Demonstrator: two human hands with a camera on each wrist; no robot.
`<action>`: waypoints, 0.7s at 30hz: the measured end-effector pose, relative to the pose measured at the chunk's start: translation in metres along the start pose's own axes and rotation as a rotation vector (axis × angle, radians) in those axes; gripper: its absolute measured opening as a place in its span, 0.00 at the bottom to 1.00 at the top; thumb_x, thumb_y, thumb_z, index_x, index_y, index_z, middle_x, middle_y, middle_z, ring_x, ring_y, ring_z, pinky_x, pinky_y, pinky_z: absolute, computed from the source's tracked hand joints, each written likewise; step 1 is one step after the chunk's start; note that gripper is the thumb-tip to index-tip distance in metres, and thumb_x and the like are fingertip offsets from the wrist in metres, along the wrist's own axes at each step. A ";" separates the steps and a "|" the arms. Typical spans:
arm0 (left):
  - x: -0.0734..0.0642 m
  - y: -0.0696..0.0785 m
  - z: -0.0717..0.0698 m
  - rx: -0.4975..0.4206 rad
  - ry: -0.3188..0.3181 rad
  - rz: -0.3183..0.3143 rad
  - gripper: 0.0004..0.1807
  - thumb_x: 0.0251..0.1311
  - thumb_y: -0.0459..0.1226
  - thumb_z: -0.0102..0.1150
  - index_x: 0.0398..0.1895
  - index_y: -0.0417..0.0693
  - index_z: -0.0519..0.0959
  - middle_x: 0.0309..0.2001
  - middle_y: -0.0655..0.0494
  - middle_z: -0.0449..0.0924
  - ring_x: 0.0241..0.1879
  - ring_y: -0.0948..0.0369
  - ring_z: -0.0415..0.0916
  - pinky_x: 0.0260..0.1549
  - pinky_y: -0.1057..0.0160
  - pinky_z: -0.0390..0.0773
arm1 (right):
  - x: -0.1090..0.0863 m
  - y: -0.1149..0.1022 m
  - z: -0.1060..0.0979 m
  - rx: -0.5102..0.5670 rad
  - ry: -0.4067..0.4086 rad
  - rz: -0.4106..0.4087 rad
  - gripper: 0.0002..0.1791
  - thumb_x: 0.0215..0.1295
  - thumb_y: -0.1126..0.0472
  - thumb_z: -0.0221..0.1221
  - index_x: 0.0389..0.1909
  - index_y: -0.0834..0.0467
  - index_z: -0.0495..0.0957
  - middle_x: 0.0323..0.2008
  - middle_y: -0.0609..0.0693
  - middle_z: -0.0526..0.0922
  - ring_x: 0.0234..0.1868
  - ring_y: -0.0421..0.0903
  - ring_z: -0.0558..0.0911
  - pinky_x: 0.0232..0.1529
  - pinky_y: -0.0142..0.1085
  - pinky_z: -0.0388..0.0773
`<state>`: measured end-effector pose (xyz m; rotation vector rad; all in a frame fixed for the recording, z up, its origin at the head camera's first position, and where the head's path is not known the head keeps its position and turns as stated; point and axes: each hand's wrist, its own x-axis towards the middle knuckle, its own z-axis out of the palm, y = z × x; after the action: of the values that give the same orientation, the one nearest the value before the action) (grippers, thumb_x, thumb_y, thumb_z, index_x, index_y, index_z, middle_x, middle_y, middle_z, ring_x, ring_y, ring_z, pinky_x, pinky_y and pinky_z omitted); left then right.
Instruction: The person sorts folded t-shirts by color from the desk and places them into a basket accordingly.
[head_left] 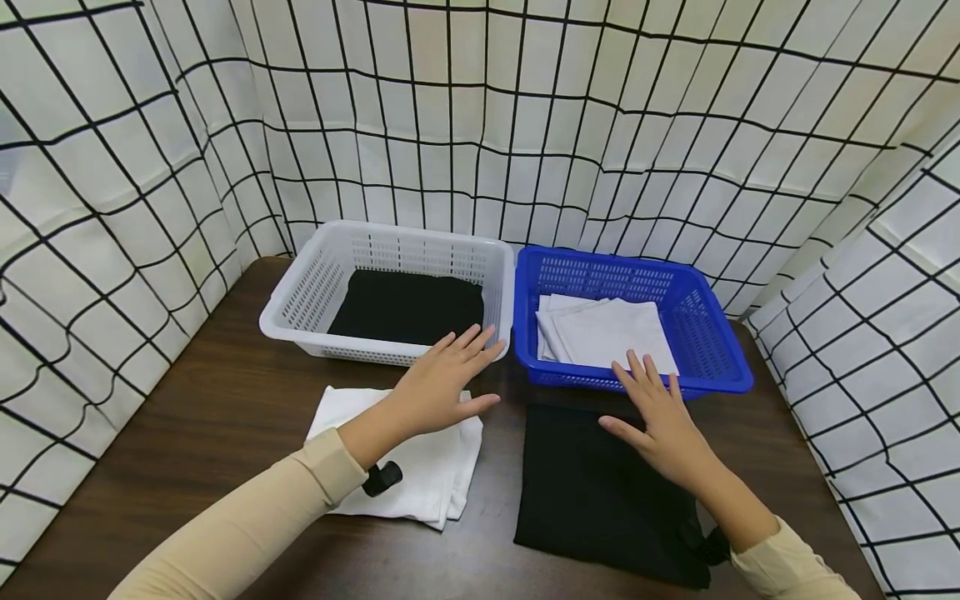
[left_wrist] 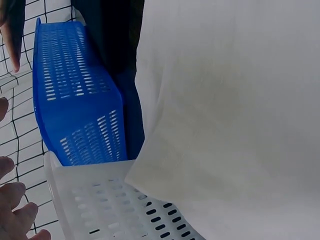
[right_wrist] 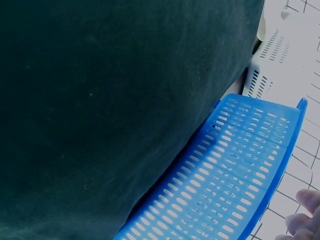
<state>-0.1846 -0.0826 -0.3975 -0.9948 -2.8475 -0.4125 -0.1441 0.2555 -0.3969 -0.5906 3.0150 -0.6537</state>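
Observation:
My left hand (head_left: 438, 387) hovers with spread fingers over the front edge of the white basket (head_left: 288, 329) and the far part of a folded white cloth (head_left: 420, 475) on the table. Dark folded cloth (head_left: 408, 304) lies inside that basket. My right hand (head_left: 660, 425), fingers extended, is above a folded black cloth (head_left: 585, 500), close to the front rim of the blue basket (head_left: 720, 358). Folded white cloths (head_left: 607, 329) lie in the blue basket. Neither hand holds anything. In the wrist views, the white cloth (left_wrist: 225, 125) and black cloth (right_wrist: 110, 110) fill much of the picture.
The two baskets stand side by side at the back of the brown wooden table (head_left: 210, 400). White curtains with a black grid pattern (head_left: 420, 125) enclose the back and both sides. A dark band with a small black device (head_left: 382, 479) is at the left wrist.

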 end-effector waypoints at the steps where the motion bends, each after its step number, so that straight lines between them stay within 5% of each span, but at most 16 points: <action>1: 0.000 0.001 0.000 0.000 -0.004 0.002 0.40 0.68 0.58 0.52 0.78 0.54 0.57 0.79 0.52 0.51 0.79 0.52 0.48 0.77 0.45 0.50 | -0.001 0.000 0.000 0.002 0.000 0.003 0.44 0.69 0.40 0.56 0.78 0.56 0.52 0.80 0.62 0.44 0.80 0.62 0.38 0.74 0.69 0.31; 21: -0.007 0.019 0.012 -0.024 -0.062 0.040 0.40 0.68 0.57 0.53 0.79 0.54 0.55 0.80 0.52 0.50 0.79 0.52 0.49 0.77 0.47 0.53 | -0.015 0.004 0.009 -0.007 -0.001 0.025 0.46 0.68 0.40 0.57 0.79 0.55 0.50 0.80 0.61 0.42 0.80 0.62 0.37 0.74 0.68 0.30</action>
<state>-0.1679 -0.0692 -0.4057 -1.0861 -2.8781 -0.4201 -0.1305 0.2609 -0.4075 -0.5518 3.0203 -0.6416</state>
